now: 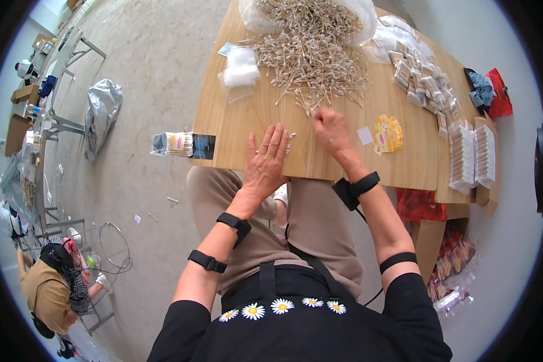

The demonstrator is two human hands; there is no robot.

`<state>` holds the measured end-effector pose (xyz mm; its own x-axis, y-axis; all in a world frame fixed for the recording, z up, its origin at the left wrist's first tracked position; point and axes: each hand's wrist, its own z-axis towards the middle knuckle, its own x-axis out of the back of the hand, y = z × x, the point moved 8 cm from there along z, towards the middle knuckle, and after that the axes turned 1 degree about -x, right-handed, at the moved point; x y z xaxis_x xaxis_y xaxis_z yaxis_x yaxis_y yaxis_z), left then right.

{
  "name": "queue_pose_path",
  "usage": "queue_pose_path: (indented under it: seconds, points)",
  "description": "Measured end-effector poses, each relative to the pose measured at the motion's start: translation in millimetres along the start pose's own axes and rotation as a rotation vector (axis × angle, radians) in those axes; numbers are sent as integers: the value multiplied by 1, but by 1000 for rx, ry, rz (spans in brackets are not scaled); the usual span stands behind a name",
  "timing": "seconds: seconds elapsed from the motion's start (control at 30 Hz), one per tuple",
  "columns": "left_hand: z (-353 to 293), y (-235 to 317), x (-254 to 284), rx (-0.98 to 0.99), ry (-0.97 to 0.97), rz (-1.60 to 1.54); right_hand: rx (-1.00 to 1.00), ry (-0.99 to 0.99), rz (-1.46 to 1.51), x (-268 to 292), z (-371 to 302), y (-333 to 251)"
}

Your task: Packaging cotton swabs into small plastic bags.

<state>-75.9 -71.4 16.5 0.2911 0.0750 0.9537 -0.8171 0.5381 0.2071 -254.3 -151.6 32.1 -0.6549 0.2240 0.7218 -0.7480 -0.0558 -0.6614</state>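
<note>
My left hand [266,158] lies flat on the wooden table [223,127] near its front edge, fingers stretched out. White tips of a few cotton swabs [291,136] show beside and under it. To its right, my right hand [332,129] is closed at the near edge of a large loose pile of cotton swabs [314,63]. What its fingers hold, if anything, is hidden. Right of that hand lie yellow printed cards [388,134] and a small white card [365,136]. A filled pack of cotton swabs [178,143] juts over the table's left edge.
Clear plastic bags [240,69] lie left of the pile. Filled packs [425,84] are heaped at the right, with more standing in rows [463,155]. Below the table's right side stands a cardboard box [431,235]. Another person [53,283] sits at the far left.
</note>
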Motion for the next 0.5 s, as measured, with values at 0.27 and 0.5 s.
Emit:
queue_pose_path:
  seconds: [0.27, 0.5]
  points:
    - [-1, 0, 1, 11, -12, -7, -64, 73, -230, 3, -11, 6]
    - [0, 0, 1, 12, -14, -9, -12, 24, -443, 0, -11, 8]
